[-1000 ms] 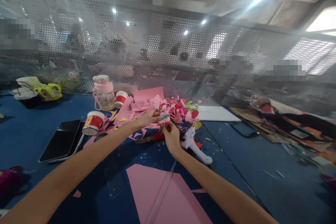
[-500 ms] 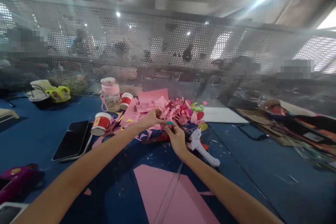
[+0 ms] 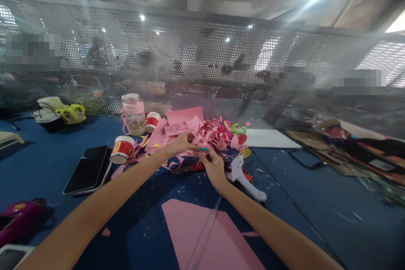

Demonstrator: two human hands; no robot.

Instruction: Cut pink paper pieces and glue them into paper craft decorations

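Observation:
My left hand (image 3: 182, 143) and my right hand (image 3: 214, 168) meet over the middle of the table, fingers pinched. Between their fingertips sits a small teal strip (image 3: 204, 149); its kind is too small to tell. Both hands appear to grip it. Just behind them lies a heap of pink paper pieces (image 3: 209, 133), with some red, green and purple bits. A white glue gun (image 3: 242, 177) rests right of my right hand. Nearer to me, a large pink paper sheet (image 3: 209, 236) lies flat beneath a clear strip.
Left of the heap stand a red paper cup (image 3: 122, 149), another red cup (image 3: 152, 121) and a pink-lidded bottle (image 3: 133, 114). A black phone (image 3: 87, 169) lies left. A perforated metal screen (image 3: 196, 67) runs behind the table. Cardboard and mixed materials (image 3: 357, 152) sit right.
Hardly anything differs. Both hands keep their pinch at the teal strip, and the view has shifted very slightly.

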